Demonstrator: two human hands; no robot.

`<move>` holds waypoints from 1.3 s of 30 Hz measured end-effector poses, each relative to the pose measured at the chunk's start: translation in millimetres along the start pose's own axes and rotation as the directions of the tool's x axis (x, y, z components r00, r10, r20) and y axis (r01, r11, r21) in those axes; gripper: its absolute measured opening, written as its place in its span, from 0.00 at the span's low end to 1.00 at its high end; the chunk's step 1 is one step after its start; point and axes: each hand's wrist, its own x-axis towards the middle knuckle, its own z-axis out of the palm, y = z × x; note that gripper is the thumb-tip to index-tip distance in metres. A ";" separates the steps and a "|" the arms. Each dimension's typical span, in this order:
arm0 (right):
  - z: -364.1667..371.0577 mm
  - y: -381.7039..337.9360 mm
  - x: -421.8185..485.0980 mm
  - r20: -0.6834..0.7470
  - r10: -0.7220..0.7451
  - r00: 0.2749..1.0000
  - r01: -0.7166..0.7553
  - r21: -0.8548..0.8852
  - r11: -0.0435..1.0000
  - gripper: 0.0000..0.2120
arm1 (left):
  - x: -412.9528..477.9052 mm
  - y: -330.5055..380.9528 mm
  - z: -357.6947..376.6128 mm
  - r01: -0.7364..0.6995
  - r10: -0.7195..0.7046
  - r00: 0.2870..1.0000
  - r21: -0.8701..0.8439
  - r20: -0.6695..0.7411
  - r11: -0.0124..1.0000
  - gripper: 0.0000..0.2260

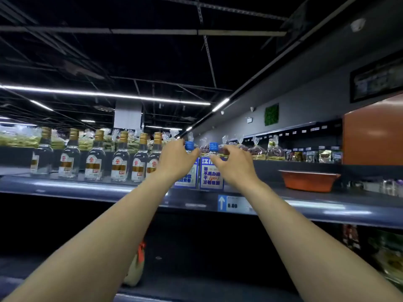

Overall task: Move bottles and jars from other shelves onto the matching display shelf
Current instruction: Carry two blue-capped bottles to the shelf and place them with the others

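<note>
Left hand (176, 162) and right hand (235, 165) grip 2 half-hidden blue-capped bottles (211, 177).

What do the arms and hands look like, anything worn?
No gloves, rings or watch visible on left hand or right hand. No sleeve in view on left forearm or right forearm.

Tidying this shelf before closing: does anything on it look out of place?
Yes. An orange basin sits on the bottle shelf, right of and apart from the blue-capped bottles. It is the only non-bottle item in that row, so it looks misplaced.
</note>
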 end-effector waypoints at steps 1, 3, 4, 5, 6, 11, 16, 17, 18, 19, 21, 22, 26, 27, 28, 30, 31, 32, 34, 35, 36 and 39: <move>3.7 -1.5 2.9 0.010 0.007 1.000 -0.008 0.024 1.000 0.18 | 2.7 -0.7 3.7 0.028 -0.027 0.999 -0.022 0.025 0.999 0.13; 11.9 -3.3 10.4 0.005 0.034 0.999 -0.034 0.036 0.999 0.20 | 9.9 -3.3 10.1 0.073 -0.073 0.996 0.004 0.041 0.997 0.16; 16.8 -4.3 12.6 -0.005 0.052 0.999 -0.052 0.041 0.998 0.20 | 10.8 -3.5 12.3 0.097 -0.098 0.994 0.019 0.054 0.995 0.16; 19.6 -4.9 15.0 -0.031 0.064 0.998 -0.061 0.075 0.995 0.20 | 14.3 -5.2 14.3 0.099 -0.100 0.994 0.025 0.050 0.995 0.17; 20.8 -5.3 17.1 -0.055 0.080 0.995 -0.074 0.105 0.992 0.20 | 16.9 -5.3 14.8 0.101 -0.102 0.994 0.038 0.040 0.994 0.18; 26.6 -2.7 17.4 -0.100 0.166 0.981 -0.146 0.180 0.973 0.21 | 24.2 -8.2 18.5 0.152 -0.154 0.988 0.066 0.029 0.986 0.22; 24.0 -4.6 15.6 -0.093 0.177 0.980 -0.156 0.203 0.967 0.18 | 20.6 -12.8 19.2 0.235 -0.235 0.970 0.010 -0.057 0.972 0.26; 22.6 -6.1 14.6 -0.105 0.170 0.980 -0.148 0.190 0.971 0.19 | 19.6 -13.0 19.0 0.231 -0.231 0.971 -0.008 -0.066 0.973 0.26; 20.6 -7.9 13.7 -0.119 0.159 0.980 -0.138 0.166 0.976 0.20 | 18.3 -11.7 17.9 0.220 -0.221 0.973 -0.028 -0.064 0.975 0.26; 17.7 -10.2 12.1 -0.137 0.141 0.980 -0.122 0.139 0.983 0.21 | 16.8 -9.0 16.3 0.202 -0.205 0.976 -0.047 -0.067 0.978 0.25; 8.9 -15.0 9.7 -0.177 0.114 0.977 -0.095 0.115 0.989 0.22 | 15.1 -0.3 10.8 0.146 -0.152 0.987 -0.091 -0.060 0.985 0.22; 1.7 -16.9 8.2 -0.198 0.105 0.975 -0.083 0.115 0.990 0.22 | 14.4 5.7 7.6 0.113 -0.120 0.991 -0.117 -0.056 0.987 0.20; -51.6 -15.6 -0.9 -0.305 0.097 0.947 -0.069 0.101 0.992 0.20 | 8.6 49.5 -7.3 0.005 -0.021 0.997 -0.203 -0.077 0.979 0.18; -69.4 -13.5 -5.8 -0.326 0.099 0.940 -0.074 0.087 0.993 0.20 | 4.5 64.2 -9.1 -0.011 -0.004 0.998 -0.227 -0.063 0.974 0.18; -91.1 -9.0 -13.4 -0.339 0.100 0.935 -0.079 0.075 0.994 0.20 | -2.3 82.2 -8.2 -0.022 0.013 0.999 -0.254 -0.036 0.967 0.18; -129.3 0.6 -31.4 -0.348 0.099 0.932 -0.088 0.046 0.995 0.20 | -19.2 115.3 -4.3 -0.028 0.033 0.999 -0.302 0.012 0.953 0.17; -153.4 8.7 -45.7 -0.362 0.100 0.927 -0.101 0.016 0.995 0.20 | -32.3 136.8 0.9 -0.032 0.048 0.998 -0.329 0.040 0.944 0.17; -178.3 17.7 -62.5 -0.374 0.105 0.922 -0.117 -0.010 0.993 0.21 | -47.4 158.9 7.7 -0.032 0.061 0.996 -0.358 0.071 0.933 0.17; -230.1 40.4 -101.2 -0.387 0.119 0.914 -0.150 -0.053 0.987 0.21 | -82.4 205.0 24.9 -0.019 0.083 0.988 -0.431 0.129 0.902 0.18; -257.3 53.9 -122.8 -0.390 0.128 0.912 -0.173 -0.082 0.981 0.21 | -101.7 229.3 34.8 -0.011 0.091 0.984 -0.460 0.152 0.888 0.19; -285.5 68.0 -146.0 -0.391 0.143 0.909 -0.201 -0.112 0.973 0.21 | -122.6 254.9 45.2 -0.006 0.099 0.980 -0.475 0.171 0.880 0.21; -372.4 110.1 -219.2 -0.398 0.200 0.896 -0.297 -0.199 0.934 0.21 | -189.3 334.9 79.9 0.016 0.142 0.954 -0.517 0.265 0.856 0.20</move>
